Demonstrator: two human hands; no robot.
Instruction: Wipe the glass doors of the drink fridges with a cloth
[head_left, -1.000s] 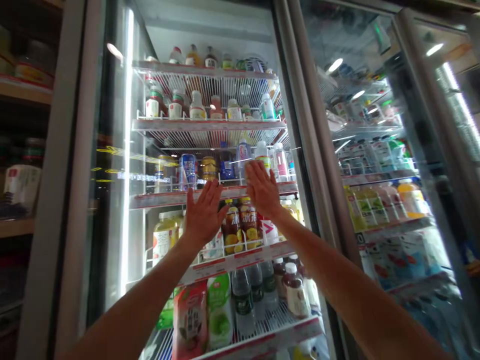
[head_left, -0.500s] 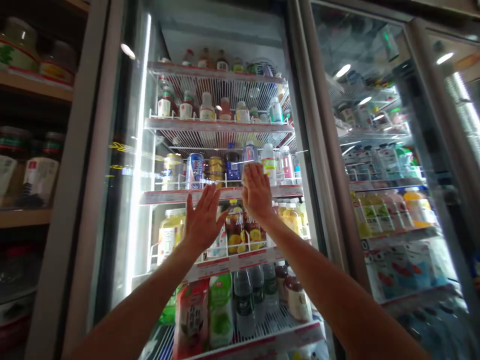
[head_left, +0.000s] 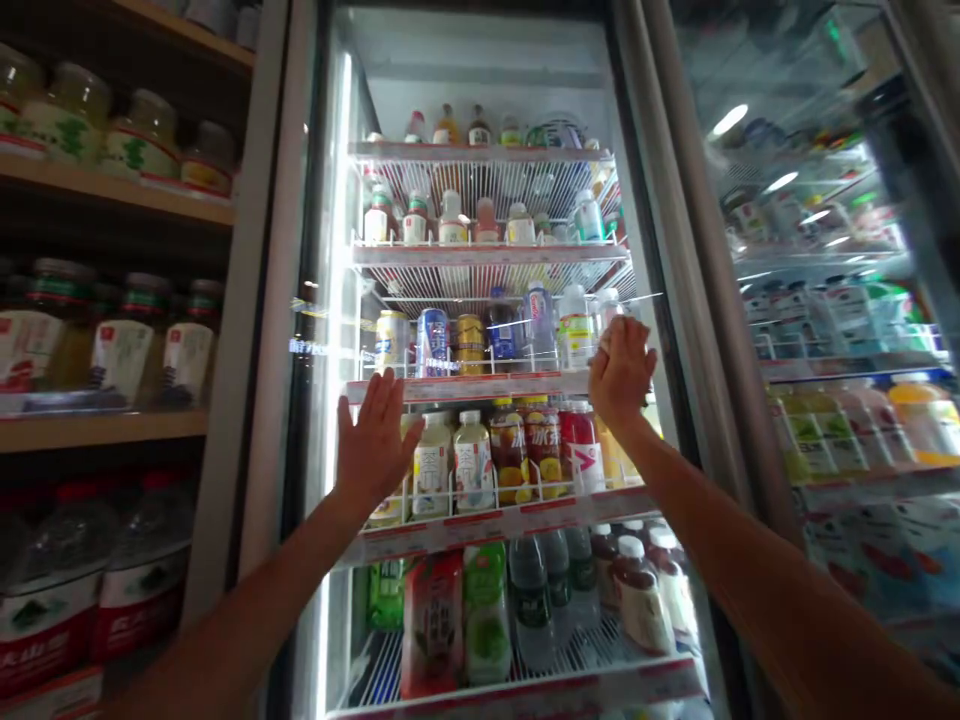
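A lit drinks cooler with a glass door (head_left: pixel 480 70) stands in front of me. My left hand (head_left: pixel 371 440) lies flat and open against the glass near the door's left side, level with the shelf of juice bottles (head_left: pixel 525 450). My right hand (head_left: pixel 621 365) is at the door's right edge, beside the shelf of cans and bottles (head_left: pixel 465 340). Its fingers are curled shut, and what they grip is hidden.
Wooden shelves (head_left: pixel 105 425) with labelled jars (head_left: pixel 120 350) run along the left, with big water bottles (head_left: pixel 45 600) below. A second glass-door cooler (head_left: pixel 840 320) full of drinks stands to the right. Water and tea bottles (head_left: pixel 532 600) fill the lower rack.
My right hand has slid right from the middle of the glass to the door's right edge and curled its fingers. My left hand has shifted left and stays flat. The view has panned left.
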